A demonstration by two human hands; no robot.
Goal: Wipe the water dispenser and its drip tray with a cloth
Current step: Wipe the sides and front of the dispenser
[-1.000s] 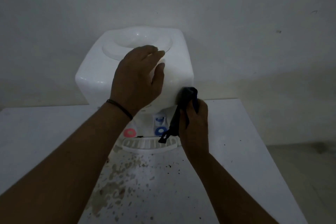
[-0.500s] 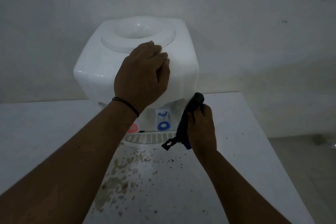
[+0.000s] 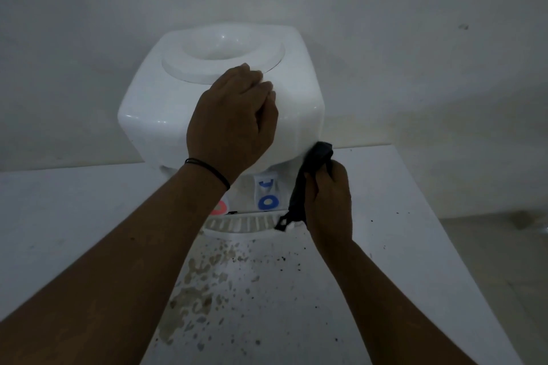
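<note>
A white tabletop water dispenser (image 3: 154, 104) stands at the back of a white table, its bottle well on top. My left hand (image 3: 234, 124) rests on its top front edge, fingers curled, holding nothing that I can see. My right hand (image 3: 327, 201) grips a dark cloth (image 3: 314, 163) and presses it against the dispenser's lower right front corner. The cloth's tail hangs down to the slotted white drip tray (image 3: 237, 224). A blue tap (image 3: 267, 202) and a red tap (image 3: 220, 207) show below my left wrist.
The white table (image 3: 400, 216) carries brown stains and dark specks (image 3: 201, 290) in front of the tray. Its right edge drops to a grey floor (image 3: 489, 246). A plain grey wall rises right behind the dispenser.
My right hand has slid the cloth down the dispenser's right front corner, from mid-height to its lower edge. The left hand stays on top, fingers curling in slightly.
</note>
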